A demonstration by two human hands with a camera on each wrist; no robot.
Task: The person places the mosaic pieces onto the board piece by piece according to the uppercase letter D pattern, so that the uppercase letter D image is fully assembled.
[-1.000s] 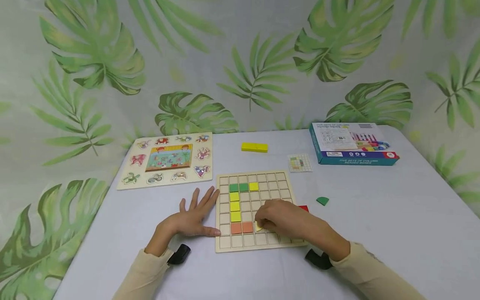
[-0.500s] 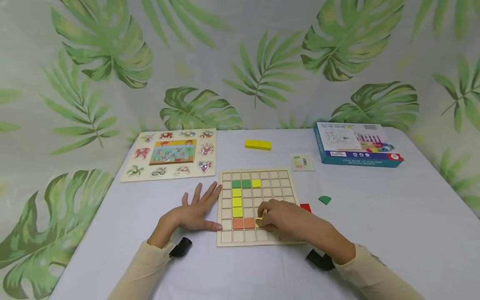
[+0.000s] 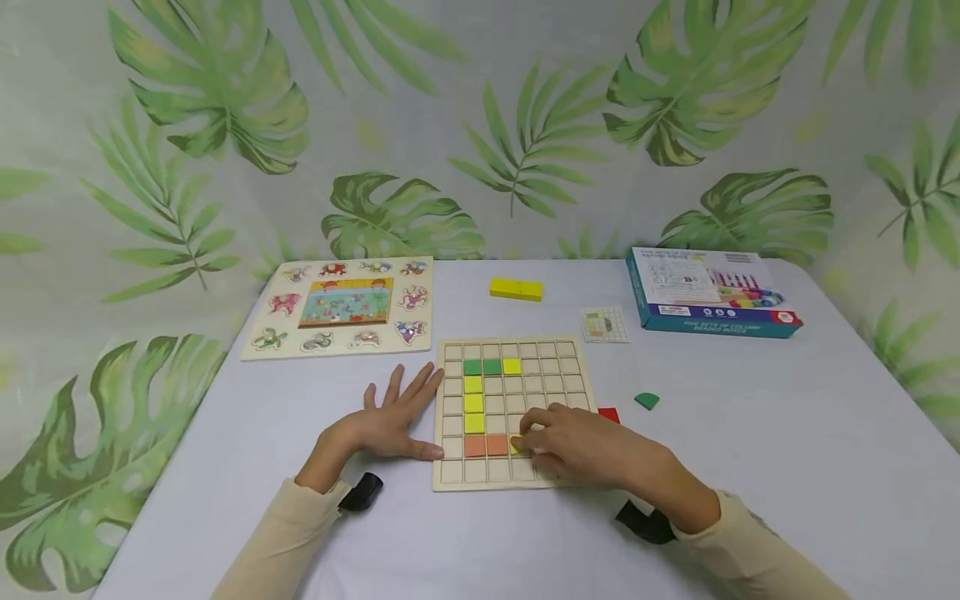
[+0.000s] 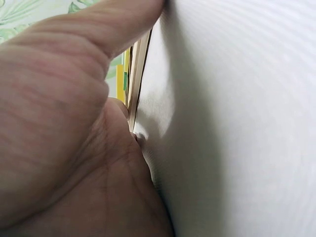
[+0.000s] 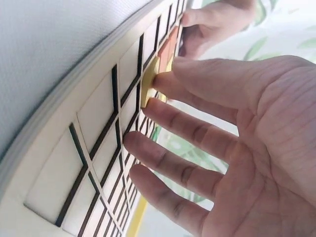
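Observation:
A square wooden grid board [image 3: 453,472] lies on the table in the head view. My left hand [image 3: 390,423] rests with fingers spread along its left edge, fingertips and thumb at the rim. Over the lower middle of the board, my right hand [image 3: 585,444] touches a small yellow piece [image 5: 149,81] with its fingertips; the right wrist view shows the thumb apart from that piece. It lies in the cell right of two orange tiles [image 3: 476,447]. Above them stand a column of yellow tiles [image 3: 473,403] and a top row of two green tiles [image 3: 492,367] and a yellow one.
A red piece [image 3: 609,415] lies by the board's right edge, with a green quarter-circle piece [image 3: 647,401] farther right. Behind are a pattern card [image 3: 603,325], a yellow block [image 3: 516,290] and a flat box [image 3: 712,292]. An animal puzzle board [image 3: 260,328] sits at back left.
The yellow piece has gone from tilted in the right fingers to lying in its cell. The right thumb and fingers have parted. The left hand stays at the board's edge.

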